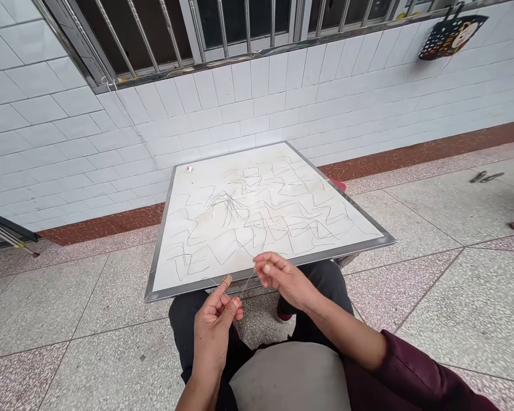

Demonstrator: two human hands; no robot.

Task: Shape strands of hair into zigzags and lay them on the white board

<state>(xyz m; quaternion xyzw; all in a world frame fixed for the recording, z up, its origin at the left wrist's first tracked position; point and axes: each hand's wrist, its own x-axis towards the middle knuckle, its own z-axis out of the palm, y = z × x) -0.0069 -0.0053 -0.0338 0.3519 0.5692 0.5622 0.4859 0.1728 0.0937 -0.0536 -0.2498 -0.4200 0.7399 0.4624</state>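
Wire (247, 283), pinched in the left hand (216, 325) and right hand (288, 282), before a table (214, 171) strewn with similar bent pieces (227, 201).

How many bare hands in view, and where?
2. The bare left hand, in front of the white, grey-edged tabletop, pinches a thin, pale strand; the bare right hand, up and to the right, has its fingers at the strand's upper end. No other hand shows.

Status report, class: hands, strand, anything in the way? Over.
Left hand pinching thin strand. Right hand at strand, grip unclear. Loose strands on white tabletop; no obstruction seen.
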